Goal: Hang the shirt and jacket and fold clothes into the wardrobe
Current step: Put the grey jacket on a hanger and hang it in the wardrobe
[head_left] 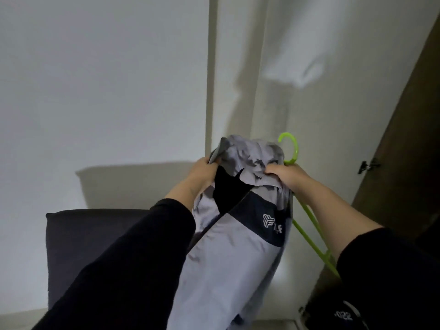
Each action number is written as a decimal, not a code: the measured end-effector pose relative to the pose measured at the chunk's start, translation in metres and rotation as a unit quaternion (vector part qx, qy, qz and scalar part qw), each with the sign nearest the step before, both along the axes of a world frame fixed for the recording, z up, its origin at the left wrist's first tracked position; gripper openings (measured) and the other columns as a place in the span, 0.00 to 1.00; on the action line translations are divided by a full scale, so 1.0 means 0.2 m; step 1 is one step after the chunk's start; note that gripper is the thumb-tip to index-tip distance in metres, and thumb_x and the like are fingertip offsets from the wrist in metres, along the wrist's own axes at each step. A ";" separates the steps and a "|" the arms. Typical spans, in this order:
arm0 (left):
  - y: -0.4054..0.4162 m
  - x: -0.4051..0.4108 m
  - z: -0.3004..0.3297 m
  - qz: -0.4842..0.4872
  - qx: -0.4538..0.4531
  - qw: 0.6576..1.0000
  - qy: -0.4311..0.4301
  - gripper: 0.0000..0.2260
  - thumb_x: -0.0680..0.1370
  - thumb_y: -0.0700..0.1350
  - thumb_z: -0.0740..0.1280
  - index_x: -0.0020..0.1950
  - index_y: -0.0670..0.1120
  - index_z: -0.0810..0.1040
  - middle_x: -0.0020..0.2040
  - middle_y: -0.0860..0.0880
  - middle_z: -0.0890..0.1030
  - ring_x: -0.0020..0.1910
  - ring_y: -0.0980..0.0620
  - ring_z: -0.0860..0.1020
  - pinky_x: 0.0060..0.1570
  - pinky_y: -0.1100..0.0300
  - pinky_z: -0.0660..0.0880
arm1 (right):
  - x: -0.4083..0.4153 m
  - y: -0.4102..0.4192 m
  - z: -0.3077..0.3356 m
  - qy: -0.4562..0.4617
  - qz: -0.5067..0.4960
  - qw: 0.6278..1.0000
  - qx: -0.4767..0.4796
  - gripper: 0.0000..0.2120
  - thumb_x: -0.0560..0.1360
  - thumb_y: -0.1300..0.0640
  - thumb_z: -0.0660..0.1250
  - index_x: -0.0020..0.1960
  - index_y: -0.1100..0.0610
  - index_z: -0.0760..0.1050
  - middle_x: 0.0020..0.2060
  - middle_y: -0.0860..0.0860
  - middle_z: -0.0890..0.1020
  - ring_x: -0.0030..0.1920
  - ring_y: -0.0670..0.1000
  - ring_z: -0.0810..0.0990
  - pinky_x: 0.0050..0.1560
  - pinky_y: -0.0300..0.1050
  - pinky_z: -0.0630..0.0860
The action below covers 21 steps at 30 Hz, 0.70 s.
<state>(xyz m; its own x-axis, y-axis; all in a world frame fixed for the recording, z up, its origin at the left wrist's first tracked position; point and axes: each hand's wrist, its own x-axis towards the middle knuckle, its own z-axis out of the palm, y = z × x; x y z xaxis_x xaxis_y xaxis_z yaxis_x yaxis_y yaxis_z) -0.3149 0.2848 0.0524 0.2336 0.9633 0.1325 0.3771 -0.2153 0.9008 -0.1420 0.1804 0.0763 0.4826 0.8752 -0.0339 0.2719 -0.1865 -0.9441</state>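
The jacket (228, 246), light grey with a dark band and a white logo, is held up in the middle of the scene before a white wall (102, 91). Its collar is gripped at the left by the left hand (202, 170) and bunched at the right in the clenched right hand (283, 173). A green hanger (291, 148) is seen just right of the jacket, hook uppermost. A dark cushion (78, 234) lies near left; a brown wardrobe door (404, 144) stands right.
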 end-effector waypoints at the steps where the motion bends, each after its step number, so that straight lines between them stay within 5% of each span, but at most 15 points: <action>1: -0.03 0.05 0.05 -0.001 0.017 1.000 0.017 0.16 0.81 0.49 0.58 0.61 0.41 0.76 0.50 0.41 0.79 0.49 0.42 0.77 0.44 0.56 0.71 | 0.03 -0.06 0.02 -0.012 0.000 1.000 -0.010 0.07 0.72 0.54 0.70 0.43 0.58 0.77 0.33 0.51 0.78 0.30 0.47 0.77 0.26 0.37 0.70; 3: -0.09 0.14 0.13 0.017 0.043 0.998 0.051 0.15 0.81 0.48 0.57 0.57 0.41 0.77 0.48 0.43 0.77 0.49 0.41 0.76 0.44 0.57 0.69 | 0.11 -0.18 0.07 -0.068 0.012 0.997 -0.041 0.14 0.72 0.46 0.71 0.40 0.56 0.74 0.28 0.48 0.72 0.24 0.44 0.72 0.19 0.34 0.65; 7: -0.21 0.33 0.29 0.015 0.126 0.981 0.144 0.10 0.77 0.47 0.61 0.40 0.42 0.76 0.38 0.44 0.75 0.40 0.42 0.74 0.38 0.58 0.66 | 0.33 -0.43 0.20 -0.109 -0.018 0.994 -0.023 0.34 0.67 0.26 0.59 0.41 0.58 0.79 0.30 0.50 0.71 0.25 0.48 0.66 0.27 0.39 0.62; 11: -0.33 0.52 0.39 0.038 0.177 0.958 0.222 0.10 0.74 0.50 0.66 0.39 0.44 0.76 0.37 0.47 0.75 0.38 0.44 0.74 0.37 0.58 0.68 | 0.50 -0.66 0.32 -0.018 0.005 1.000 0.020 0.32 0.81 0.41 0.45 0.37 0.60 0.77 0.26 0.52 0.67 0.16 0.45 0.57 0.20 0.33 0.54; 14: -0.39 0.58 0.40 0.065 0.189 0.951 0.234 0.11 0.74 0.52 0.67 0.40 0.44 0.77 0.40 0.46 0.76 0.38 0.45 0.74 0.38 0.58 0.68 | 0.59 -0.84 0.36 -0.029 0.005 0.999 0.034 0.27 0.80 0.50 0.45 0.36 0.61 0.75 0.24 0.52 0.67 0.18 0.46 0.56 0.24 0.35 0.55; 21: -0.49 0.62 0.38 0.065 0.197 0.948 0.240 0.09 0.73 0.49 0.66 0.38 0.44 0.77 0.42 0.45 0.79 0.39 0.43 0.74 0.39 0.58 0.67 | 0.67 -1.10 0.38 -0.035 0.073 0.997 -0.018 0.25 0.78 0.53 0.46 0.36 0.63 0.76 0.23 0.51 0.67 0.23 0.48 0.53 0.27 0.38 0.55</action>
